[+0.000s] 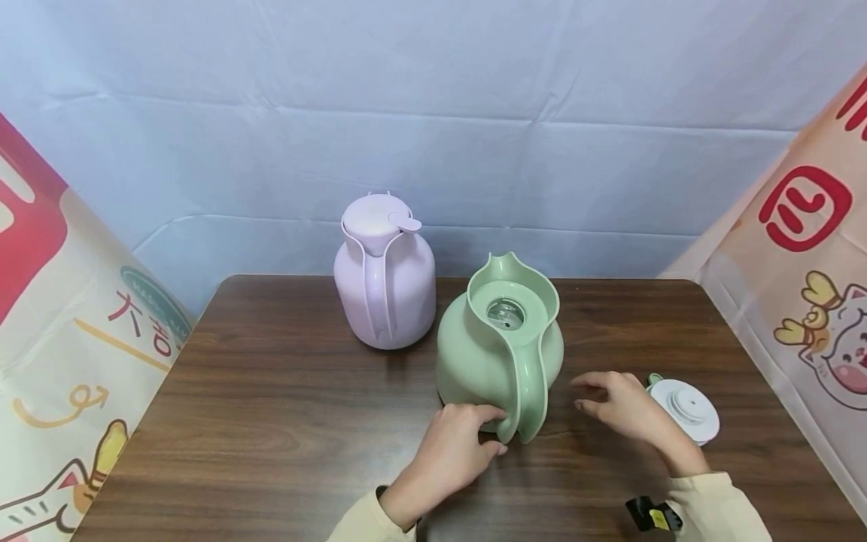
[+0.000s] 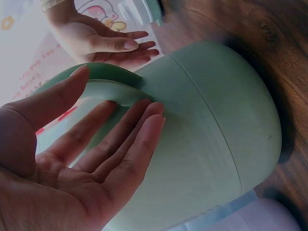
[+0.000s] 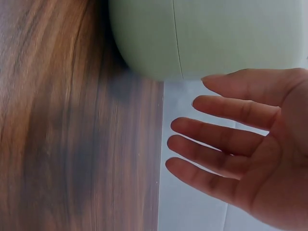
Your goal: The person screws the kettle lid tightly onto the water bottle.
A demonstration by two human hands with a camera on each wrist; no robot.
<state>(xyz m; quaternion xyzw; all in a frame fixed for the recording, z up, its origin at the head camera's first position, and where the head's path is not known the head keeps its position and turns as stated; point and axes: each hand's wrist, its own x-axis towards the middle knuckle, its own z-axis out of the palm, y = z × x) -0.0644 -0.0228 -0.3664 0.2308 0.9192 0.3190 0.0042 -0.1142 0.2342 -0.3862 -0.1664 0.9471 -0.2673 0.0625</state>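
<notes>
A: How are the hands?

B: The left hand has its thumb apart and fingers loosely extended beside the handle of the green jug; whether they touch, I can't tell. The right hand is spread, holding nothing.

A: And the jug?

B: It stands upright between and just beyond the hands, on the counter, its neck uncovered. The white lid lies just right of the right hand, apparently underside up.

A: Which step is this?

B: I'd judge it's the lid-off stage, with the jug being steadied or positioned. Lifting it would call for the left fingers closing round that handle; refitting the lid, for the right hand to turn it over.

A: Farther out?

B: A lidded lavender jug, beyond the left hand.

A: Any brands?

B: None I can read on either jug. The banner far left of the left hand seems to say 大吉; its badge is too small. Red lettering on the banner beyond the right hand is cut off.
</notes>
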